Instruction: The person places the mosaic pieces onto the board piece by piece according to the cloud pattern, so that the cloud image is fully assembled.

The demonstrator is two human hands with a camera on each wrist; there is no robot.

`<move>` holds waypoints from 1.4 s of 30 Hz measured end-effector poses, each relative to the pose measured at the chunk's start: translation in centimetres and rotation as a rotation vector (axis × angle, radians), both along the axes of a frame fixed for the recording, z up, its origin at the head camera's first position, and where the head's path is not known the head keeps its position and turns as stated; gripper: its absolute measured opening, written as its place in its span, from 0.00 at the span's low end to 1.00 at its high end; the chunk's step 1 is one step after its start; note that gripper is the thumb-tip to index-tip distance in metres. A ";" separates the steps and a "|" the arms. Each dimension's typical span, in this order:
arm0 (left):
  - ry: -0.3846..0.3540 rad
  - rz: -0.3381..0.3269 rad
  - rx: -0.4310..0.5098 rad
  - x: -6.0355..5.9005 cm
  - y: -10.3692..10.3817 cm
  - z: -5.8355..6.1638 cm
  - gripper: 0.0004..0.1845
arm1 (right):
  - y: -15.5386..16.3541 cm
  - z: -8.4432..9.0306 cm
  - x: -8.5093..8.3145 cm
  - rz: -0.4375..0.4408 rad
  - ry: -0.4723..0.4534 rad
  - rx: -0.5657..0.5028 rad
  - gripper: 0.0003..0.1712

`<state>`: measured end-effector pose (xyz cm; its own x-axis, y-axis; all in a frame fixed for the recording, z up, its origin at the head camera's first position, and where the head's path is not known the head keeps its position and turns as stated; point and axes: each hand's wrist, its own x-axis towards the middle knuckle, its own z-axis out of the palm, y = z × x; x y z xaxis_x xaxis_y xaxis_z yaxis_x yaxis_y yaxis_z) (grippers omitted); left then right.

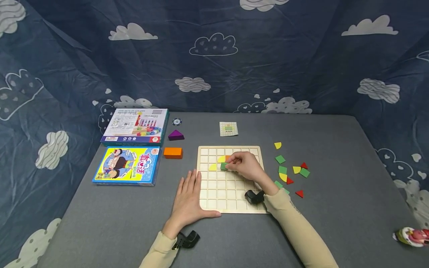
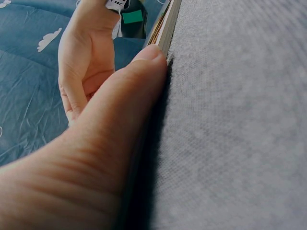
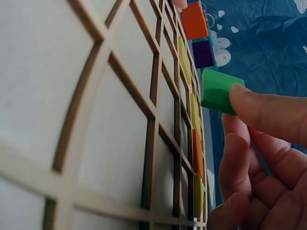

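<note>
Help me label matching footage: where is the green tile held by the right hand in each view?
Head: green tile just below and right of centre, in the right hand.
Left wrist: not visible; the green patch near the top is on a dark device.
Right wrist: green tile right of centre, above mid-height.
Shared landmark: right hand.

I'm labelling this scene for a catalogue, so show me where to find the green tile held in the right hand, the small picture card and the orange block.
Green tile (image 3: 217,89): right wrist view, its bare face.
Picture card (image 1: 229,128): head view, its printed middle.
Orange block (image 1: 173,153): head view, its front side.
</note>
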<state>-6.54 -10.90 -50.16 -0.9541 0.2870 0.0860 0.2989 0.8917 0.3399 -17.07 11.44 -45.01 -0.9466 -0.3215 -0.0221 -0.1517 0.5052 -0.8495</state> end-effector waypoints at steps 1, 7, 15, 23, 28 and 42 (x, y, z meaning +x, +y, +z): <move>0.000 0.001 -0.001 0.0 0.0 0.0 0.74 | -0.1 0.0 -0.1 -0.002 0.004 0.014 0.04; 0.002 0.004 -0.001 0.1 0.0 0.0 0.74 | -0.7 -0.2 -0.3 0.009 0.027 0.075 0.02; 0.001 0.006 0.000 0.0 0.0 0.0 0.74 | -1.1 -0.3 -0.4 0.018 0.046 0.130 0.02; 0.005 0.005 0.000 0.0 0.1 -0.1 0.74 | -1.2 -0.2 -0.3 0.000 0.050 0.179 0.03; 0.004 0.005 -0.002 0.0 0.0 -0.1 0.74 | -1.4 -0.1 -0.4 -0.010 0.048 0.188 0.02; -0.005 0.001 0.003 0.0 0.0 0.0 0.74 | -1.8 -0.5 -0.8 -0.029 0.054 0.219 0.02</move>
